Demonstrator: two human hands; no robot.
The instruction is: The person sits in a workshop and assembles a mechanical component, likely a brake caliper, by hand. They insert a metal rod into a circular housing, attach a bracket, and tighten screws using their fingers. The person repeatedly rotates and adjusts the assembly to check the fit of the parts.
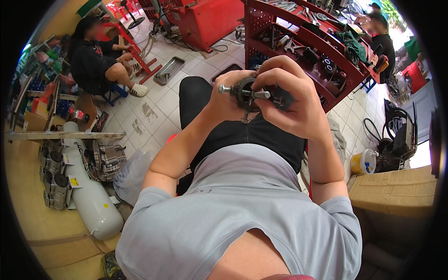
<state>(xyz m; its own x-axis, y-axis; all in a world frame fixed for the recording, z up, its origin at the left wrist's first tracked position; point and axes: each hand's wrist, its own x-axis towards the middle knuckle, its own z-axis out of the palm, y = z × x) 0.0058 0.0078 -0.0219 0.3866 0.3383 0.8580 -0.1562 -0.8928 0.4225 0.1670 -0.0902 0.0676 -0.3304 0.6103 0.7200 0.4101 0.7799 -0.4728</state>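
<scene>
I sit with both hands raised over my lap, holding a dark round metal part [246,94] between them. A silver bolt with a hex head [226,88] sticks out of it to the left, and a short shiny shaft [261,94] crosses its middle. My left hand [228,97] cups the part from the left and below. My right hand [289,95] wraps over it from the right, thumb and fingertips pinching the shaft. Much of the part is hidden by my fingers.
A red tool trolley [322,44] with tools on its shelves stands right in front of my hands. A seated person [100,63] is at the far left, another person [380,37] at the far right. A white gas cylinder [91,191] lies on the left; a yellow tub [364,162] sits at right.
</scene>
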